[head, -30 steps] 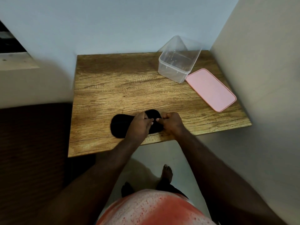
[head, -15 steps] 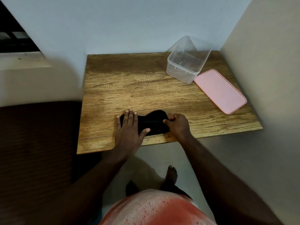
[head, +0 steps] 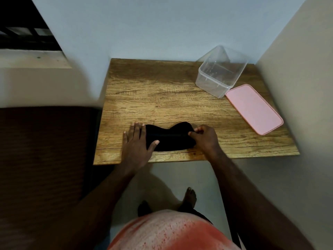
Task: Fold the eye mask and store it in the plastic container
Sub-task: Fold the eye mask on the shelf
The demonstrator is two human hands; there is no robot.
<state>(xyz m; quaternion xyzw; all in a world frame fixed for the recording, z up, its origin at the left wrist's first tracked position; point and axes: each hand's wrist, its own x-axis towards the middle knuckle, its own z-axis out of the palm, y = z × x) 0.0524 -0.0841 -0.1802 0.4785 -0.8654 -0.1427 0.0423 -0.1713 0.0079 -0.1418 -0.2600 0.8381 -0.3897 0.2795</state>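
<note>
Head view: left hand flat on eye mask, right hand pinching its right edge near table front.

One eye mask, one plastic container, one pink lid, one table, two hands: left hand, right hand.

A small wood-grain table carries a black fabric eye mask near its front edge, a clear plastic container and, just beside it, a flat pink rectangular lid.
</note>
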